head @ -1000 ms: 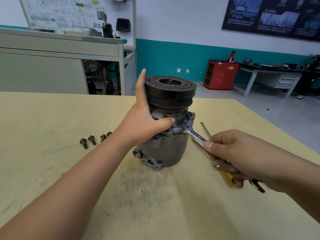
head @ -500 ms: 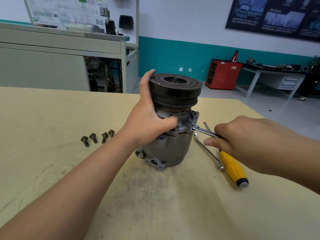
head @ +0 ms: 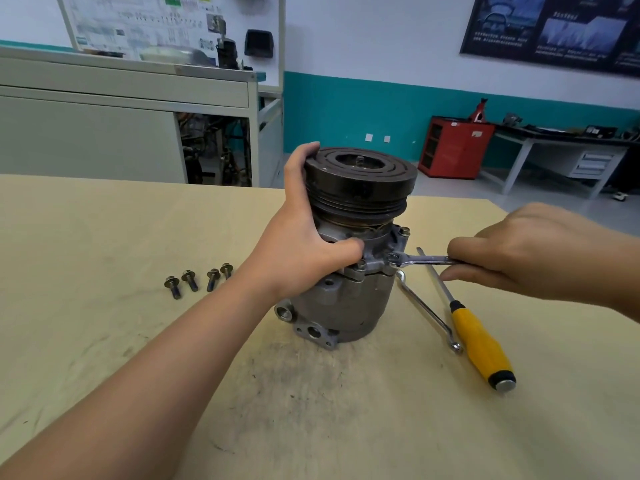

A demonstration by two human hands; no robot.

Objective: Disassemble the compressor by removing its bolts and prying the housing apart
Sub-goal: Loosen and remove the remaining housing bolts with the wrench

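With the left hand [head: 304,251] gripping the upright grey metal compressor [head: 346,303] on the pale wooden tabletop [head: 104,341], the right hand [head: 526,251], pinching the slim silver wrench [head: 426,260], is swinging it farther round a small flange bolt [head: 393,258], probably loosening it

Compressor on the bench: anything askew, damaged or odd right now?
Nothing stands out. The compressor stands upright, gripped by the left hand; the right hand holds a wrench on a flange bolt. Four loose bolts lie in a row on the table.
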